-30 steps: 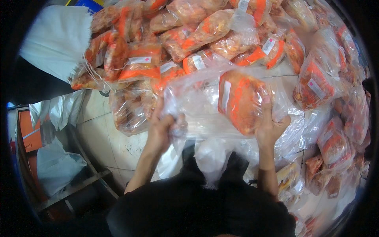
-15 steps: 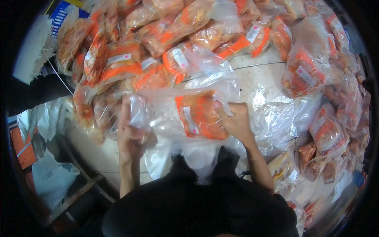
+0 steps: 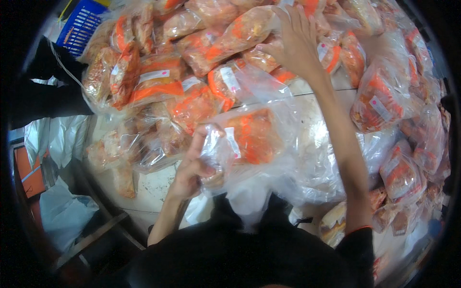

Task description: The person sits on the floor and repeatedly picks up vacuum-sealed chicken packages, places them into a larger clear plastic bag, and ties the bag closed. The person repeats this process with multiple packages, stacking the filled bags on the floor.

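Observation:
My left hand (image 3: 197, 165) grips the gathered end of a large clear plastic bag (image 3: 283, 122), with its thumb and fingers closed on the film. Inside lies an orange-banded packet (image 3: 254, 141) of what looks like meat, with a white label. My right hand (image 3: 293, 41) is stretched forward with fingers spread over a long packet (image 3: 245, 33) near the top of the pile; I cannot tell how firmly it touches. Beneath and right of the bag lie crumpled clear plastic sheets (image 3: 326, 170). A white bag (image 3: 247, 204) hangs at my dark-clothed legs.
More bagged packets heap across the back (image 3: 156, 89) and down the right side (image 3: 379, 108) on a tiled floor (image 3: 144, 197). At left are a blue basket (image 3: 79, 31), dark shapes like someone's clothed legs (image 3: 43, 103), white sacks (image 3: 65, 137) and a metal frame (image 3: 91, 240).
My right hand has let go of the bag and reached far forward to the pile. My left hand still holds the bag. The white cloth at upper left has gone from view.

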Available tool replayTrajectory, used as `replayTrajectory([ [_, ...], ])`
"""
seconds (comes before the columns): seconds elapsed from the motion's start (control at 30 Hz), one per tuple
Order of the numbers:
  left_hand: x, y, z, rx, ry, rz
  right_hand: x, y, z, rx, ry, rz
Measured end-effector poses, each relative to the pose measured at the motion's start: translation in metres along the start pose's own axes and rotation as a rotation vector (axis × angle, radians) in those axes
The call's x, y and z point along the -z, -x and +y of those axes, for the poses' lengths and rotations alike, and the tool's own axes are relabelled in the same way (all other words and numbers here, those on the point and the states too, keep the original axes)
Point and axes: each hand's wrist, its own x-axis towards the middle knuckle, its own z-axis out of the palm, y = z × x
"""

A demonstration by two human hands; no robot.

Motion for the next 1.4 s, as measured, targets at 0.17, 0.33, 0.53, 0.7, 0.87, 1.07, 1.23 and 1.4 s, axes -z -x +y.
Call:
replayTrajectory([
  [0.17,0.006,0.008,0.004,-0.010,0.271,-0.134,-0.049,-0.015,0.034,0.115,-0.069,-0.390],
  [0.33,0.009,0.014,0.009,-0.057,0.194,0.069,-0.021,-0.035,0.025,0.200,-0.286,-0.443],
  [0.53,0.015,0.013,0.017,-0.062,0.148,0.051,0.064,-0.011,-0.031,0.103,-0.583,-0.071],
  [0.7,0.018,0.015,0.023,-0.022,0.116,0.041,0.174,-0.026,-0.068,0.129,-0.051,-0.078],
  [0.87,0.020,0.014,0.016,0.014,0.136,-0.018,0.243,-0.002,-0.091,-0.240,-0.112,-0.416],
  [1.07,0.032,0.010,0.016,-0.063,0.191,0.114,0.265,0.017,-0.076,0.003,0.090,-0.545],
  [1.23,0.035,0.003,0.023,-0.076,0.118,0.091,0.262,0.029,-0.070,-0.136,-0.063,-0.474],
  [1.4,0.027,0.000,0.023,-0.070,0.099,0.046,0.238,0.045,-0.061,-0.432,-0.388,-0.226],
])
